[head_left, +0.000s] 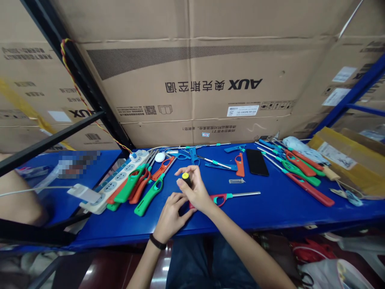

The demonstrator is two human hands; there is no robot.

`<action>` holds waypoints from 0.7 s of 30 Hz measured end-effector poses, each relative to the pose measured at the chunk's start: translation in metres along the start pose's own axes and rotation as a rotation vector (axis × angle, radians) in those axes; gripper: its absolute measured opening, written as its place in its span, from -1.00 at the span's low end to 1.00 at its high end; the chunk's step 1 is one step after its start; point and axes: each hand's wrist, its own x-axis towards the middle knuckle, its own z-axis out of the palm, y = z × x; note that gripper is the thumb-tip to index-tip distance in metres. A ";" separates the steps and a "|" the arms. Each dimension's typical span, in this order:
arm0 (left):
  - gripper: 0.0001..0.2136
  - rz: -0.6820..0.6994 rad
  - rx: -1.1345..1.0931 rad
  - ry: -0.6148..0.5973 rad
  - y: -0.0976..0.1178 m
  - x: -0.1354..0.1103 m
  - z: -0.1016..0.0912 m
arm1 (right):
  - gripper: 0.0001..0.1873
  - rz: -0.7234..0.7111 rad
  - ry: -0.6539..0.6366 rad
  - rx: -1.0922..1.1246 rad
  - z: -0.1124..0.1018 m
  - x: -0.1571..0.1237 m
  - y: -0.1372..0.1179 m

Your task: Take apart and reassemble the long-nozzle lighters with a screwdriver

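Note:
My right hand (195, 190) is closed around a screwdriver (187, 180) with a black handle and a yellow end cap on top. It stands about upright; its shaft and tip are hidden behind my hands. Beneath it, a red long-nosed lighter (245, 194) lies on the blue table, its metal barrel pointing right. My left hand (172, 214), with a dark wristband, curls around the handle end of this lighter and presses it to the table. Most of the red handle is covered by my hands, but the trigger loop shows.
Green and orange lighters (149, 196) lie by a white power strip (120, 176) on the left. Blue and orange handle shells (240, 165), a black phone (256, 162) and more lighters (309, 186) spread rightward. Behind stands a large cardboard box (135, 86). Dark rack posts (99, 92) flank it.

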 end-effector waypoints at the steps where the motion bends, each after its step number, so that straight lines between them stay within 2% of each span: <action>1: -0.78 -0.002 -0.004 -0.005 0.000 0.000 0.000 | -0.69 0.013 -0.009 0.002 0.000 0.000 0.000; 4: -0.79 -0.005 -0.003 -0.014 0.000 0.000 0.000 | -0.67 0.051 -0.065 0.006 -0.001 -0.001 -0.002; 6: -0.78 -0.004 0.004 -0.015 0.000 0.000 -0.001 | -0.70 0.034 -0.044 0.000 -0.001 0.000 -0.004; 8: -0.77 -0.011 0.001 -0.018 0.001 0.001 -0.001 | -0.62 0.017 -0.004 -0.006 -0.002 0.000 -0.005; 10: -0.78 -0.023 -0.008 -0.019 0.002 0.001 -0.001 | -0.70 0.032 -0.014 -0.012 -0.003 0.000 -0.006; 12: -0.79 -0.032 -0.010 -0.014 0.003 0.001 -0.002 | -0.69 0.048 -0.062 -0.010 -0.003 0.000 -0.007; 15: -0.78 -0.023 0.002 -0.010 0.003 0.001 -0.002 | -0.76 0.015 -0.071 0.019 -0.003 -0.001 -0.008; 17: -0.77 -0.010 0.005 -0.010 0.003 0.001 -0.002 | -0.68 -0.019 -0.045 0.035 -0.003 -0.001 -0.008; 19: -0.77 -0.006 0.011 -0.008 0.002 0.001 -0.001 | -0.75 0.002 -0.060 0.026 -0.003 -0.002 -0.008; 21: -0.79 -0.014 0.022 -0.006 0.002 0.001 -0.001 | -0.68 0.038 -0.092 -0.008 -0.003 -0.002 -0.010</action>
